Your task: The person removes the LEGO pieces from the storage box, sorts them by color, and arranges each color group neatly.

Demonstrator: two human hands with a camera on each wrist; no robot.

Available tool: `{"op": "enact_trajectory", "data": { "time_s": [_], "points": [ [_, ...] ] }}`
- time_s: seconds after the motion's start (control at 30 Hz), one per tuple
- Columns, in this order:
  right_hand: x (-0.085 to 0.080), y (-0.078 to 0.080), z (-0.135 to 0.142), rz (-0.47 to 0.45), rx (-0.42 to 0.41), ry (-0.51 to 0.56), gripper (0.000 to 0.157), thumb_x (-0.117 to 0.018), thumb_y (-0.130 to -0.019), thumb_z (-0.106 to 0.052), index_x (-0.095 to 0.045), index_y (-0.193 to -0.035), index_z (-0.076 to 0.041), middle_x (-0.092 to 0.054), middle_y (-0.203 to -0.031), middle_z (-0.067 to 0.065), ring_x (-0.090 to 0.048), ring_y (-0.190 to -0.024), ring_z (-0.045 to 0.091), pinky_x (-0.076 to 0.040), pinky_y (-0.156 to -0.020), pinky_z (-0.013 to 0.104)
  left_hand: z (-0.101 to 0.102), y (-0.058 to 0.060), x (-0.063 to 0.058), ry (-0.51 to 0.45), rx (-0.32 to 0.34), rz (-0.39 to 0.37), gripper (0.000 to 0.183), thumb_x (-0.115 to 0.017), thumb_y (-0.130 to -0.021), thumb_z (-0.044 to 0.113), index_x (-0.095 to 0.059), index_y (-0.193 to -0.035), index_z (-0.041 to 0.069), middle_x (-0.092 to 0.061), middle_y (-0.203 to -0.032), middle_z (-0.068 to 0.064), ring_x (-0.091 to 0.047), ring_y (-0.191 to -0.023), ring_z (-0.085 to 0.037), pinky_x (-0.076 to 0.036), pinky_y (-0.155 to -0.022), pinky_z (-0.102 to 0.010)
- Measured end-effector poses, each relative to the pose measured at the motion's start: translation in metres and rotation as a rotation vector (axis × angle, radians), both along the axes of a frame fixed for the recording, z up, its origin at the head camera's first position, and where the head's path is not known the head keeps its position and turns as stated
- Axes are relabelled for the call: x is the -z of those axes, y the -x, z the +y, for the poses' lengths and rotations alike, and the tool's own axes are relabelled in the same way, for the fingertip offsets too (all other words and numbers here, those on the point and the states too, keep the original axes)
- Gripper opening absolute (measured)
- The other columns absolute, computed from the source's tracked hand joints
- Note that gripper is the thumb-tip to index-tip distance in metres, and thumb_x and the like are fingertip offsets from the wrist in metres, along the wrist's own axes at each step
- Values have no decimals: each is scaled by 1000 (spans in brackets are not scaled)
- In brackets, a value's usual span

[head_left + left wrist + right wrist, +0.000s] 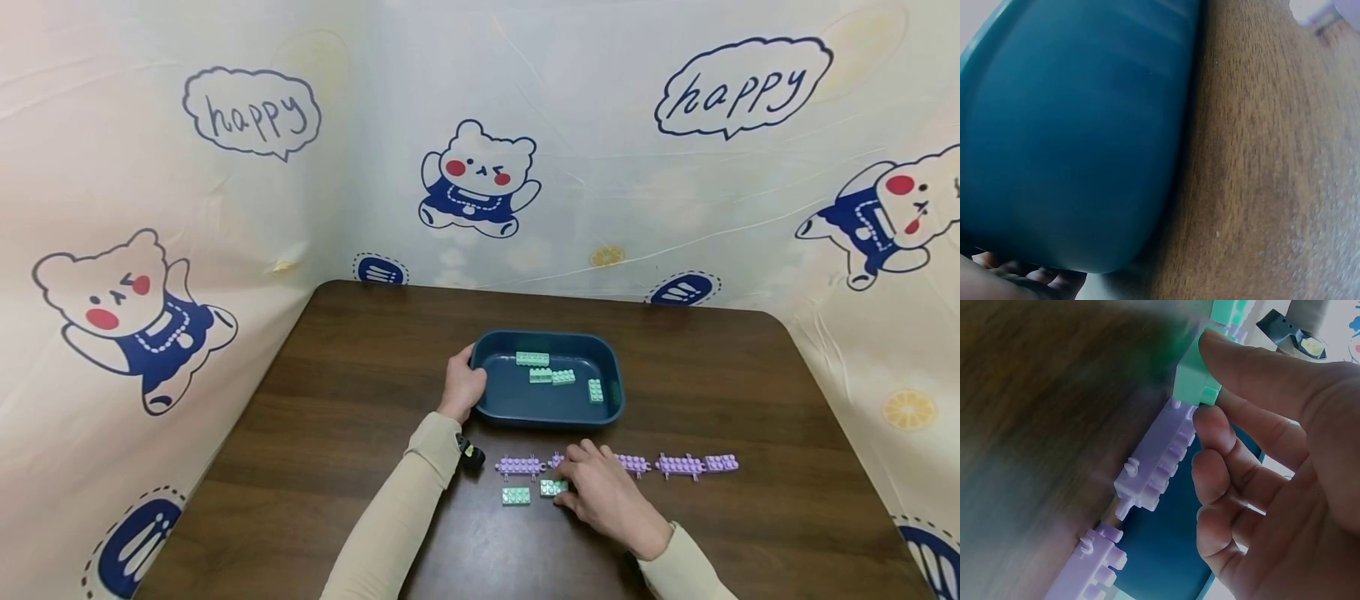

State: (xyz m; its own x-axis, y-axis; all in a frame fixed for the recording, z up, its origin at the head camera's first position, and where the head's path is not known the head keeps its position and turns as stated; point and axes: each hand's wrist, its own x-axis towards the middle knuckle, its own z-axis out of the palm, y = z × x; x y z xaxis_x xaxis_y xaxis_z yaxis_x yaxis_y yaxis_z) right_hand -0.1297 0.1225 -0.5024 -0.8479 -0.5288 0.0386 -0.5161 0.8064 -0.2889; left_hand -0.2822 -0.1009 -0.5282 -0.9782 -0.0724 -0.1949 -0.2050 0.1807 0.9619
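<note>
At the left end of a dark teal tray (547, 418), my left hand (462, 385) grips the rim. Its curled fingers show behind the tray wall (1072, 137) in the left wrist view. My right hand (609, 498) pinches a mint-green toy brick (551, 488) between thumb and fingers, low over the table. Left of it lies another green brick (516, 497). Behind them runs a row of purple bricks with side pegs, among them a left one (520, 466) and a right one (680, 465); the right hand hides part of the row.
Several green bricks, including a long one (532, 359) and one near the right wall (596, 391), lie inside the tray. A plain purple brick (722, 462) ends the row at the right. Brown wooden tabletop (360, 375) surrounds everything, with printed cloth (480, 83) behind.
</note>
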Motion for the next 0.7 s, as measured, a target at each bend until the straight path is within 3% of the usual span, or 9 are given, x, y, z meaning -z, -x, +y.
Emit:
{"op": "enact_trajectory", "data": {
  "time_s": [0.2,0.7],
  "points": [
    [1,1,-1,-58,6,5,20,-82,-77,-26,-76,-94,-17,-55,-83,-9,-41,-79,12,-31,-67,30,0,1,1,3,-6,-7,59,-42,-88,-6,-47,-145,10,-49,-144,-10,-45,-131,-30,-42,-102,-49],
    [6,1,-2,-69,21,-2,22,-81,-78,-27,-77,-97,-17,-56,-86,-9,-43,-82,13,-34,-69,32,1,3,1,7,-8,-24,58,-42,-90,-5,-45,-146,10,-47,-145,-10,-44,-132,-30,-41,-102,-50]
  ]
}}
